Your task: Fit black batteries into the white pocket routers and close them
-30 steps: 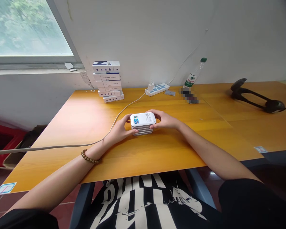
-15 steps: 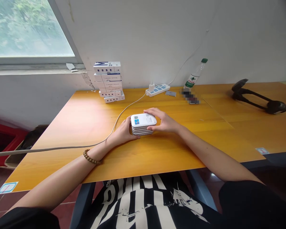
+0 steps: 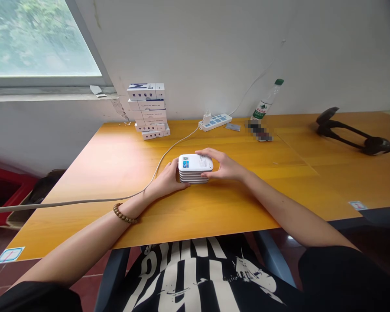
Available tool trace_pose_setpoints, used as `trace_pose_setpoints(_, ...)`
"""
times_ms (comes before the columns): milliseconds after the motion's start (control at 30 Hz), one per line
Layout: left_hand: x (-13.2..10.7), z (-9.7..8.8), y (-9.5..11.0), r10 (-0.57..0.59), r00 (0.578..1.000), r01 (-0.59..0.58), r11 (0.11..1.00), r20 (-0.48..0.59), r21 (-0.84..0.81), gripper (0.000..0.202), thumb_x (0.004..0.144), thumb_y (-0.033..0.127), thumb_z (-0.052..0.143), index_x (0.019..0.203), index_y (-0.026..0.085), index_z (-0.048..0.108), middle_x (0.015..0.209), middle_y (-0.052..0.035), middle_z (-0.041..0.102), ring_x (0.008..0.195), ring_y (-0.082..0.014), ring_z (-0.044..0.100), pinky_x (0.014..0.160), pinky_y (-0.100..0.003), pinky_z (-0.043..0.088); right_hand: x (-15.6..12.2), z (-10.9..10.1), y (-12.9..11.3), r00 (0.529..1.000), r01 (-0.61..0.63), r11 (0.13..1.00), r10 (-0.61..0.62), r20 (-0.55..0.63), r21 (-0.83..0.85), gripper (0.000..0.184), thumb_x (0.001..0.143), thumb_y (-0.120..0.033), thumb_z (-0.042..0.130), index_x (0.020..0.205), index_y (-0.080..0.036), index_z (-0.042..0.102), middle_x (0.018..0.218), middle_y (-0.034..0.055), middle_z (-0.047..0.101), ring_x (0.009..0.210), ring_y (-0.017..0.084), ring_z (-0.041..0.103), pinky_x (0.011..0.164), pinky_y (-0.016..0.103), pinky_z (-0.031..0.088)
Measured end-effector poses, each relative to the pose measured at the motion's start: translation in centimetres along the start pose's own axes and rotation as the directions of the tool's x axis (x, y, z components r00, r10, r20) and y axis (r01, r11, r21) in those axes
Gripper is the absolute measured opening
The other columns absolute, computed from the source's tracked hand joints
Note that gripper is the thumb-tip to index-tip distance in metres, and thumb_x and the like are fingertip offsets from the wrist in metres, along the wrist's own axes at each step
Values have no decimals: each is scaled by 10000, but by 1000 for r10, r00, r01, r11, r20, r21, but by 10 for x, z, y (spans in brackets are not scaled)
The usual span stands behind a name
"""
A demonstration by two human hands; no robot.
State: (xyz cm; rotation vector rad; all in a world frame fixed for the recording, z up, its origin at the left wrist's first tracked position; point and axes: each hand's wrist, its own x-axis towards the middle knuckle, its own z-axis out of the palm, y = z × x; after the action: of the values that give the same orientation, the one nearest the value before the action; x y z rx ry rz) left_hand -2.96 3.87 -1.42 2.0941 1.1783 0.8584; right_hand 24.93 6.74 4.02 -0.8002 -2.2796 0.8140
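A stack of several flat white devices (image 3: 194, 169) with rounded corners sits on the orange wooden table (image 3: 214, 203) in front of me. A blue sticker and printed codes show on the top one. My left hand (image 3: 167, 181) presses against the stack's left side, fingers curled round its near corner. My right hand (image 3: 223, 165) grips the right side, with fingers reaching over the far edge. A bead bracelet (image 3: 123, 215) is on my left wrist.
A pile of white and blue boxes (image 3: 148, 111) stands at the back left by the window. A white power strip (image 3: 215, 121) with a cable (image 3: 84, 200) running left, a plastic bottle (image 3: 265, 102) and a black device (image 3: 351, 132) on the right lie further back.
Both hands closed in tighter on the stack; my left hand moved up against its left side. The stack shifted very slightly.
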Motion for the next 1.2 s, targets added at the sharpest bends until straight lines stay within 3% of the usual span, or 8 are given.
trace_pose_setpoints(200, 1, -4, 0, 7, 1000, -7, 1000, -10, 5, 882, 783, 283, 887, 1547, 285, 446, 1494, -132, 649, 1415, -392, 618, 1117, -574, 576, -1, 0, 9, 973, -221, 968, 210, 100, 120, 1231, 669, -485, 1011, 1696, -332, 350, 1553, 140, 606, 1457, 390, 573, 1252, 604, 418)
trace_pose_setpoints(400, 2, -3, -13, 30, 999, -28, 998, -41, 50, 821, 823, 357, 875, 1530, 252, 472, 1387, -137, 708, 1295, -361, 683, 1067, -532, 585, 1, 6, 20, 932, -264, 899, 144, 334, 350, 1045, 706, -373, 994, 1621, -308, 493, 1628, 135, 582, 1538, 348, 510, 1253, 534, 438)
trace_pose_setpoints(533, 6, -2, -21, -14, 995, 24, 994, -95, 103, 710, 817, 394, 879, 1422, 226, 547, 1178, -97, 757, 1168, -330, 709, 1026, -521, 586, -1, 8, 34, 937, -220, 943, 134, 322, 248, 1039, 703, -362, 995, 1616, -328, 500, 1606, 112, 599, 1515, 352, 530, 1246, 541, 444)
trace_pose_setpoints(633, 8, -2, -24, -35, 991, 57, 983, -128, 173, 426, 849, 446, 846, 1167, 225, 669, 1064, -83, 761, 1070, -321, 714, 1005, -533, 584, -3, 11, 43, 960, -190, 978, 167, 223, 88, 1108, 646, -408, 1022, 1619, -324, 496, 1614, 131, 571, 1534, 396, 483, 1243, 595, 426)
trace_pose_setpoints(767, 6, -3, -22, 40, 998, -27, 975, -54, 221, 280, 888, 521, 800, 940, 256, 729, 1079, -80, 773, 1113, -336, 706, 1073, -563, 544, -2, 18, 43, 962, -174, 985, 168, 215, 8, 1172, 632, -439, 1022, 1644, -335, 440, 1620, 136, 562, 1534, 420, 480, 1266, 636, 366)
trace_pose_setpoints(933, 2, -7, -19, 97, 993, -108, 975, 64, 192, 421, 827, 599, 855, 1064, 269, 743, 1359, -82, 744, 1324, -371, 636, 1159, -588, 488, -1, 27, 36, 963, -176, 983, 183, 199, -48, 1213, 631, -416, 1017, 1664, -364, 385, 1610, 137, 585, 1523, 453, 492, 1274, 709, 280)
trace_pose_setpoints(1067, 2, -7, -18, 76, 991, -96, 976, 106, 197, 545, 793, 605, 887, 1201, 275, 738, 1423, -90, 725, 1392, -402, 588, 1181, -609, 464, -1, 30, 37, 966, -193, 979, 201, 162, -62, 1172, 624, -421, 1016, 1639, -370, 432, 1603, 128, 593, 1509, 468, 507, 1255, 731, 305)
trace_pose_setpoints(1200, 4, -4, -14, 33, 995, -54, 969, 89, 241, 609, 869, 604, 824, 1370, 278, 706, 1477, -103, 700, 1425, -427, 559, 1201, -644, 425, 3, 31, 46, 974, -193, 981, 192, 122, -2, 1139, 632, -458, 1006, 1623, -356, 454, 1580, 121, 613, 1488, 440, 540, 1247, 679, 376)
